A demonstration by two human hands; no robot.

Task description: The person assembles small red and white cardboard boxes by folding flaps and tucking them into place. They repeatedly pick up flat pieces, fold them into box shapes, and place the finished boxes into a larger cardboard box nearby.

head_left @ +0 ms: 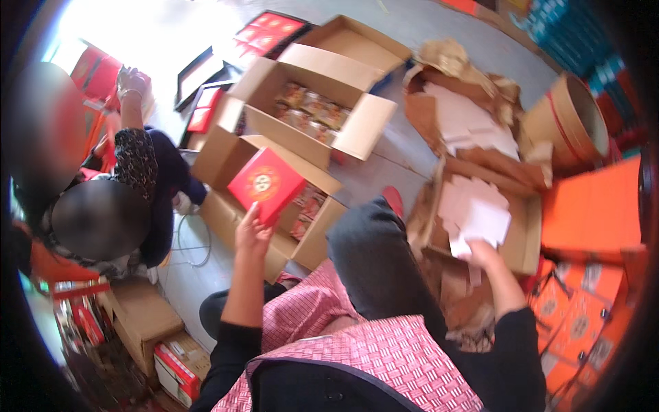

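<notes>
My left hand [252,239] grips a flat red box [280,184] with a round gold emblem on its lid. It is held tilted above an open carton [320,247] with small red-and-gold packs [309,211] inside. Over to the right, my right hand [483,255] has hold of the edge of a white sheet [487,220]. That sheet lies over a pile of pale pinkish sheets [461,191] in a shallow open carton [527,240]. The fingertips of this hand are partly hidden, and how many sheets it holds I cannot tell.
Ahead stands another open carton [374,130] with gold-coloured packs. Beyond lie black trays with red boxes [271,33]. At left a person [134,154] handles red items. On the right are torn brown paper [446,58], a cardboard drum [559,123] and orange boxes [592,206].
</notes>
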